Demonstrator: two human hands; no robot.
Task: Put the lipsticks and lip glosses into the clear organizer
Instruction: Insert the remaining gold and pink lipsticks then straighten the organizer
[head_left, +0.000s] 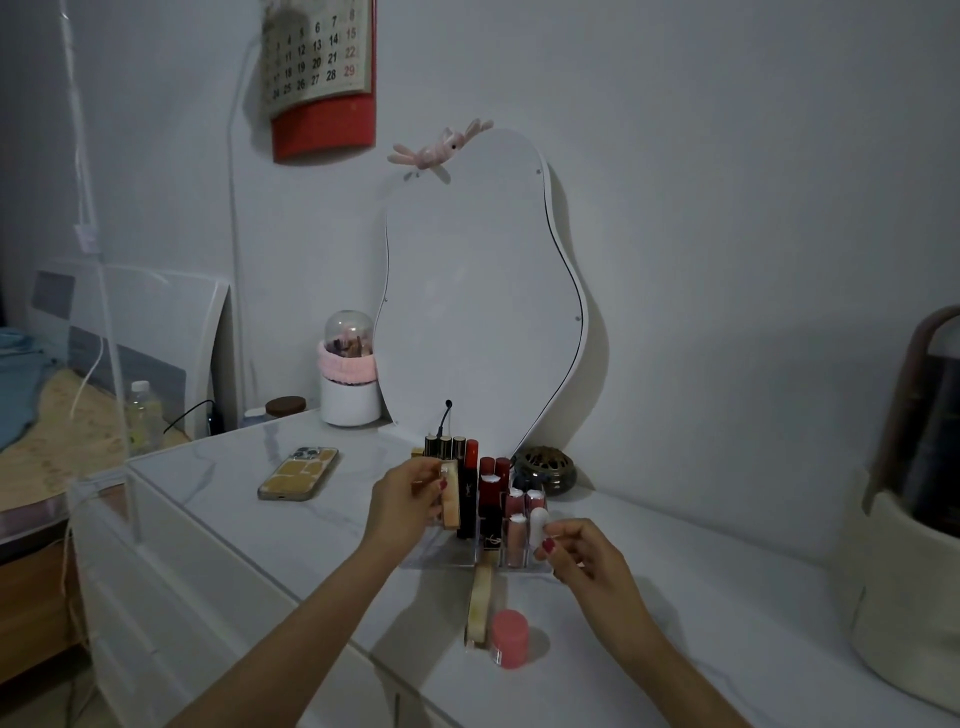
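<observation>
The clear organizer (447, 556) stands on the white dresser below the mirror, with several dark, red and pink lipsticks and glosses upright in its slots. My left hand (405, 501) grips a beige-gold lip tube (451, 493) upright over the organizer's left side. My right hand (582, 553) pinches a white-capped lip gloss (539, 522) at the organizer's right front corner. In front of the organizer lie a cream-gold tube (479, 605) and a pink-capped jar (510, 638) on the dresser top.
A phone (298, 474) in a yellow case lies left of the organizer. A wavy mirror (483, 312) leans on the wall, with a bronze incense burner (545, 470) at its foot. A domed white container (349, 384) stands at back left. A covered cosmetic case (914, 509) stands right.
</observation>
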